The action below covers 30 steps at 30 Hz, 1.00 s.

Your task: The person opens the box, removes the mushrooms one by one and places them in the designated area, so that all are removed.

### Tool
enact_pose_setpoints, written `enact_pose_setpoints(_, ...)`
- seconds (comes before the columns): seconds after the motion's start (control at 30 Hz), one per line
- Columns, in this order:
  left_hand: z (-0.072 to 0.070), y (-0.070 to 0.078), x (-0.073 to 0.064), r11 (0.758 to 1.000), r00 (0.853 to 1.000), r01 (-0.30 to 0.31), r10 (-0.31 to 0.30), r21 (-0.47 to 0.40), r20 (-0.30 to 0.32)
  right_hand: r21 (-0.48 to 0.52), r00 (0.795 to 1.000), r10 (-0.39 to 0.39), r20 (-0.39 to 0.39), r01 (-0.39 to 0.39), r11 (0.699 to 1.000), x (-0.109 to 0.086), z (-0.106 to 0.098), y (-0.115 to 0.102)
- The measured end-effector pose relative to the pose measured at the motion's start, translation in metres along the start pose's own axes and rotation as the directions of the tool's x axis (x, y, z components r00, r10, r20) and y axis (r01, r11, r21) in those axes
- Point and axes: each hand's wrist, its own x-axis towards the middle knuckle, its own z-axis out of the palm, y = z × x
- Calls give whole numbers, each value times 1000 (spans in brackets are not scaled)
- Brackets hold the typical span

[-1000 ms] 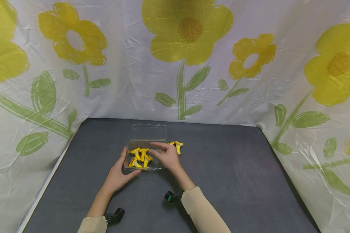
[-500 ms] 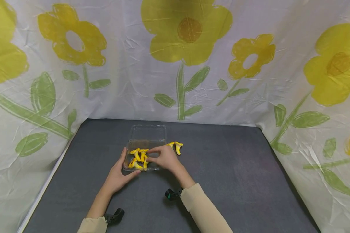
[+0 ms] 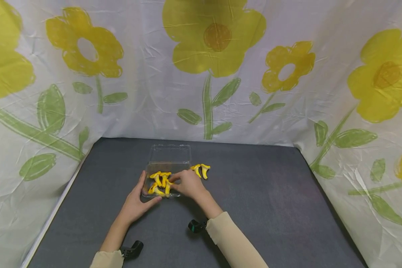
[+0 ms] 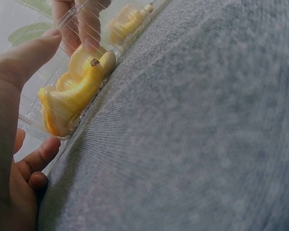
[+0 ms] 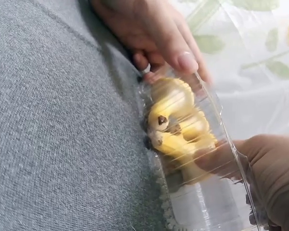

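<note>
A clear plastic clamshell box [image 3: 170, 166] sits on the dark table with its lid folded back. Several yellow chanterelle mushrooms [image 3: 156, 178] lie inside. My left hand [image 3: 135, 199] grips the box at its left front corner, thumb along the front rim and fingers on the left side. Reaching in over the right wall, my right hand [image 3: 191, 184] pinches the front right chanterelle [image 3: 168, 187] between thumb and index finger. Seen from the right wrist, that thumb [image 5: 216, 159] presses against the mushroom, behind the box's clear wall.
Two more chanterelles [image 3: 205, 171] lie on the table just right of the box. The open lid [image 3: 171, 153] lies toward the back. A white curtain [image 3: 137, 104] with printed yellow flowers surrounds the grey tabletop [image 3: 271, 201].
My right hand has come down from above the box, and its spread thumb and index finger have closed in on the front right chanterelle. The left hand has kept its hold.
</note>
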Motion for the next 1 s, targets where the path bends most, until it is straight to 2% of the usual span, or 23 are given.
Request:
enact_pose_setpoints(0.33,2,2,2,1000,1000,-1,1,-3,1,-76,998,13,-54,-17,997,-3,2,-2)
enact_pose_setpoints(0.53,2,-1,1,1000,1000,-8,8,8,-17,-103,996,-16,-85,7,995,-2,5,-2)
enact_pose_setpoints(0.77,2,-2,1,1000,1000,-9,9,19,-12,-59,992,-22,-126,14,998,-4,3,-3)
enact_pose_setpoints(1.0,0,-1,0,1000,1000,-6,6,19,-9,-17,982,-67,-177,65,998,-8,0,-3)
